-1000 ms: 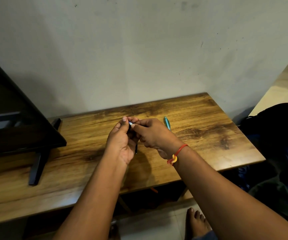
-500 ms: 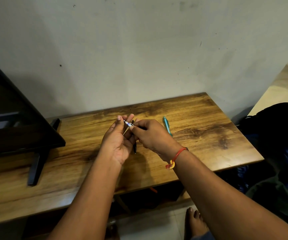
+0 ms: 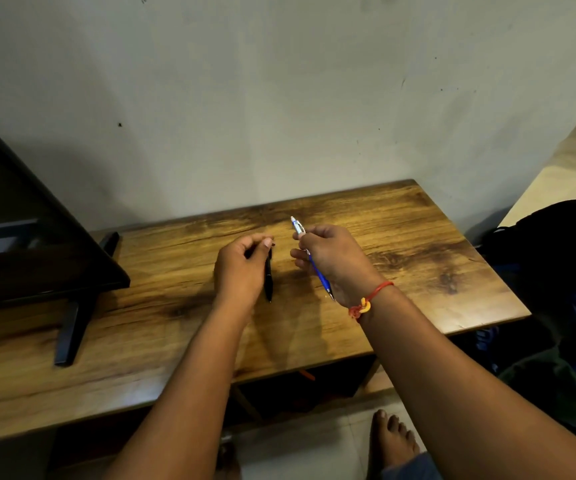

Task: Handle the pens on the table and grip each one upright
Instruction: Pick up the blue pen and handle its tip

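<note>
My left hand point(image 3: 241, 268) is closed around a black pen point(image 3: 268, 280), which points tip-down just above the wooden table point(image 3: 418, 271). My right hand point(image 3: 331, 258) grips a blue pen point(image 3: 321, 278) with a white clicker end; it stands tilted, clicker up and away from me, tip down near my wrist. The two hands are apart, about a hand's width between them. The teal pen seen earlier lies hidden behind my right hand.
A dark monitor point(image 3: 19, 244) on a black stand point(image 3: 71, 334) fills the table's left part. A wall runs along the table's back. Dark bags point(image 3: 563, 271) sit to the right of the table. My bare foot point(image 3: 394, 441) rests on the tiled floor below.
The hands were together over the pens; now they have parted. The right hand has pulled the blue pen out to the right, the left keeps the black pen.
</note>
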